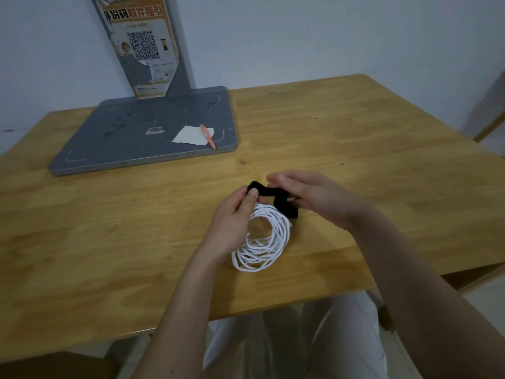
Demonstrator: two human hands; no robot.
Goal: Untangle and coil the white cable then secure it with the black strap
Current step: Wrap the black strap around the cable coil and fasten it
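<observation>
The white cable [269, 239] is wound into a coil of several loops and hangs just above the wooden table [355, 149], near its front edge. A black strap [282, 203] wraps the coil's far right side, and its free end runs left across the top. My left hand [232, 220] holds the coil and pinches the strap's left end between thumb and fingers. My right hand [308, 198] grips the strap where it wraps the cable, with some fingers spread. The strap's fastening is hidden by my fingers.
A grey metal base plate [131, 138] with an upright post bearing a torn QR-code poster [142, 42] stands at the back left. On the plate lie a white paper slip [191, 135] and an orange pen [207, 135]. My legs show below the table's front edge.
</observation>
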